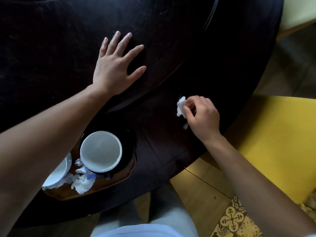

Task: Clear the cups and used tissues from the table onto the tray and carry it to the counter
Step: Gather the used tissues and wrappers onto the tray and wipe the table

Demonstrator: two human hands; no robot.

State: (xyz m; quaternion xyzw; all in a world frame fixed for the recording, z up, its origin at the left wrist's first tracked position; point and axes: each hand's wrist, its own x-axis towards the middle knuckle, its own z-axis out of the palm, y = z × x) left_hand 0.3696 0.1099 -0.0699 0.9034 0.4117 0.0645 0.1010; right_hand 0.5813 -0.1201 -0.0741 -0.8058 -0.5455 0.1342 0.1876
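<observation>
my left hand (114, 67) lies flat on the dark round wooden table (51, 48), fingers spread, gripping nothing. my right hand (201, 116) pinches a small crumpled white tissue (180, 106) between thumb and fingertips, near the table's edge by the yellow chair (277, 137). well apart from it, under my left forearm, the brown wooden tray (109, 183) sits at the near edge, carrying a white ceramic cup (101, 151) on a dark saucer (127, 151), a second white cup (57, 177) and a heap of crumpled tissues (83, 181).
</observation>
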